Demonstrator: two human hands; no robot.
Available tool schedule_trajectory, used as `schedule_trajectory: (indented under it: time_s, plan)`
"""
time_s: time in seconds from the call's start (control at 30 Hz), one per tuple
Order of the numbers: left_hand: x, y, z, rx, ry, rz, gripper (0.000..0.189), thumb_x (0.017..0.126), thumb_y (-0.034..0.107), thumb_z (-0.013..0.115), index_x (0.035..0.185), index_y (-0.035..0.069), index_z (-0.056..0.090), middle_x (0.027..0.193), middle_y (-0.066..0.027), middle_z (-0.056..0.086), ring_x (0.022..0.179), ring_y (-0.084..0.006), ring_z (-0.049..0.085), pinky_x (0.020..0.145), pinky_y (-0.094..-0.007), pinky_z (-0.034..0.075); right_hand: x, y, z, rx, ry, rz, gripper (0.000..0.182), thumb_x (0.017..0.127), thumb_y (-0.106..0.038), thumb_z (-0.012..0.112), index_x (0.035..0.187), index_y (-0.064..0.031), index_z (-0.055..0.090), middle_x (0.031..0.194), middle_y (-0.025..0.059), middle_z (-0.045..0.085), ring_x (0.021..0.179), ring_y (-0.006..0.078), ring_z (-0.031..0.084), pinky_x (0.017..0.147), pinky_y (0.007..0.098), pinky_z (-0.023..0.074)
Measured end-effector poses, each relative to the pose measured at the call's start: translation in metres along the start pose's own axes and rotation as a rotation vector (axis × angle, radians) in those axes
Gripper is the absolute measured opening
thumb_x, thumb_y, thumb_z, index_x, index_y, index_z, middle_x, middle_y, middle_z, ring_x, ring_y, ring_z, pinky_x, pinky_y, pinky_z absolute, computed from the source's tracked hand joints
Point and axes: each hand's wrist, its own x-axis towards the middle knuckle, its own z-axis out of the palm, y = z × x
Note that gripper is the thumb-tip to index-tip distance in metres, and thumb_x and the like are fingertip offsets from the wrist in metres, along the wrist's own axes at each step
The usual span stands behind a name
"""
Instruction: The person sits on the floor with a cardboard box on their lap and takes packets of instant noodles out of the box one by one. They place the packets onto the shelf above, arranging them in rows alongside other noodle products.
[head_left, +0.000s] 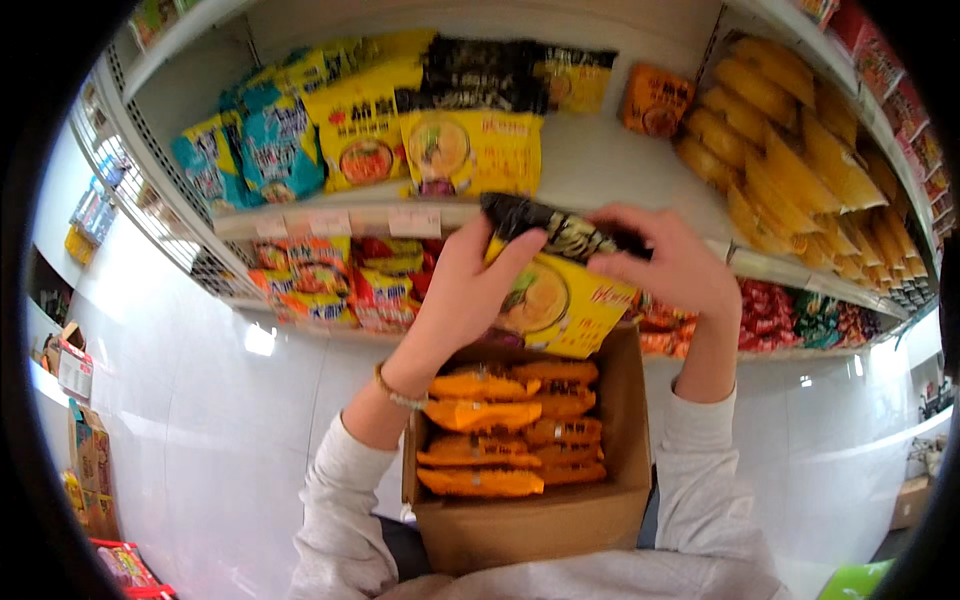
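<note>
A yellow and black noodle packet is held up between my two hands. My left hand pinches its black top edge at the left, thumb in front; my right hand grips the top right corner. Below the packet stands an open cardboard box with several orange packets in two columns. Behind my hands, a shelf bears a row of yellow and black packets, with a yellow packet and teal packets to their left. One orange packet leans at the back of that shelf.
Many brownish-yellow packets are piled at the shelf's right. A shelf lip with price tags runs below the yellow packets. Red and orange packets fill the lower shelf. A wire side rack and cartons stand at left.
</note>
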Motion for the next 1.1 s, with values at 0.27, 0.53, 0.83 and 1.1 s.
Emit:
schedule_trajectory:
  time_s: [0.27,0.53,0.83,1.1]
  plan:
    - [-0.008,-0.024,-0.006,-0.119,0.094,-0.178,0.025,0.095,0.02,0.056,0.095,-0.005,0.052,0.084,-0.0043,0.059,0.08,-0.0063,0.042,0.07,-0.0242,0.041,-0.002,0.017,0.008,0.03,0.082,-0.03,0.033,0.08,-0.031,0.072,0.087,0.0002,0.065,0.063,0.0139,0.059,0.054,0.0168,0.055,0.054,0.0328,0.0443]
    - [-0.007,-0.024,-0.013,-0.325,-0.19,-0.3,0.033,0.094,0.016,0.055,0.119,-0.004,0.049,0.105,-0.0058,0.061,0.097,-0.0102,0.055,0.083,-0.0247,0.046,-0.008,0.044,-0.004,0.097,0.243,0.027,0.028,0.084,-0.026,0.068,0.092,0.0011,0.066,0.062,0.0075,0.058,0.055,0.0105,0.05,0.053,0.0286,0.0432]
    - [-0.005,-0.038,0.009,-0.627,-0.265,-0.286,0.063,0.093,0.034,0.057,0.137,-0.002,0.03,0.136,-0.0135,0.045,0.124,-0.0246,0.048,0.103,-0.0432,0.042,0.02,0.041,0.035,0.639,0.572,0.198,0.042,0.094,-0.032,0.058,0.107,0.0074,0.057,0.089,0.0077,0.065,0.078,0.0084,0.061,0.063,0.0258,0.0535]
    - [-0.01,-0.043,-0.012,-0.566,-0.116,-0.396,0.041,0.096,0.021,0.053,0.129,-0.002,0.042,0.123,-0.0108,0.056,0.109,-0.0206,0.059,0.083,-0.038,0.056,0.02,0.059,0.039,0.618,0.373,0.157,0.05,0.092,-0.028,0.061,0.124,0.0071,0.048,0.106,0.0104,0.063,0.093,0.012,0.058,0.078,0.0278,0.0487]
